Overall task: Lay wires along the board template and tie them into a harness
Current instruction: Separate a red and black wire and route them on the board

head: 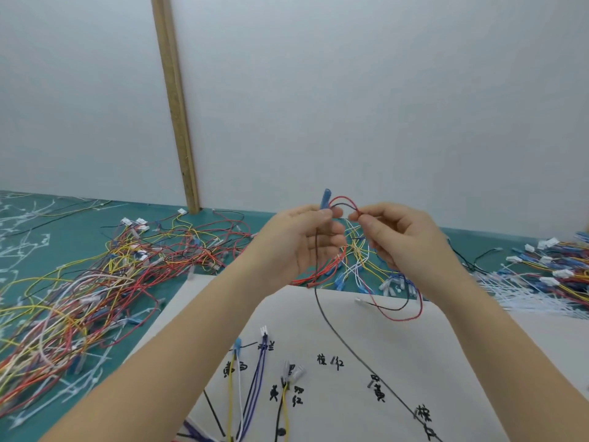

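L hand: pinches blue terminal, upright.
R hand: pinches red wire loop.
Board template: below both hands; black lead prob. trails onto it.

**Hidden / cut off / unclear**

Board template: near end cut by bottom edge, along w/ the wires laid on it. Its handwritten marks too blurred to read. Left of the board, wire pile runs off frame; indiv. strands can't be traced.
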`<state>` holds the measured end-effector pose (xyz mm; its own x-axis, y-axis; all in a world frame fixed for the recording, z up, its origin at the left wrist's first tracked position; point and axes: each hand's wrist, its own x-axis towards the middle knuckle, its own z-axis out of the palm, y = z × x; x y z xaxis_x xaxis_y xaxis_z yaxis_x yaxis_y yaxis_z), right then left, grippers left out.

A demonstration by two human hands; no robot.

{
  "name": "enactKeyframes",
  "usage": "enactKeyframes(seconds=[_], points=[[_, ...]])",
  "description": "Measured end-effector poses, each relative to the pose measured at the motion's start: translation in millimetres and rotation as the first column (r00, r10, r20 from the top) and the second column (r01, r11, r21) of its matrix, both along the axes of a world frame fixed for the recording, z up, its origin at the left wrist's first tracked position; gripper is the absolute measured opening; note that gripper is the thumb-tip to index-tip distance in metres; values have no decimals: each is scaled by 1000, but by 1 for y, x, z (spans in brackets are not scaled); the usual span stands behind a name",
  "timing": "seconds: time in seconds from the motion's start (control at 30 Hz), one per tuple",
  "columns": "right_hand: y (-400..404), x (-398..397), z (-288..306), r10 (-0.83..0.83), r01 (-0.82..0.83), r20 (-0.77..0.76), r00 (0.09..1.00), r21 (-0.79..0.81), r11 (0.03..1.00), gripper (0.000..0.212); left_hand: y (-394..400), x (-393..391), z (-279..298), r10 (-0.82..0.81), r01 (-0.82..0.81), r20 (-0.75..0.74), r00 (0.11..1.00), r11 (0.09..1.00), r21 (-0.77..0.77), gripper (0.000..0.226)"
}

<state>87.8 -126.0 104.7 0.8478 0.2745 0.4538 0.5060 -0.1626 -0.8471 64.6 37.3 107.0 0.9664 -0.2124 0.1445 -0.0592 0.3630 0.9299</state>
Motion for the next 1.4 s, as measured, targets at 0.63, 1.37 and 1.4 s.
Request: enactKeyframes(seconds=[0.63,1.37,1.4], points=[[9,-11,-1,101,-90,-20,995,-646,758,24,-4,7,-8,202,-212,292,935,977,3,18],[14,-3,-10,-63,82,64,996,-359,930,29,-2,11,-17,273,-351,307,912,905,238,23],[14,-4,-10,-68,91,75,995,-381,920,29,-6,11,-18,244,-316,309,919,925,209,22]])
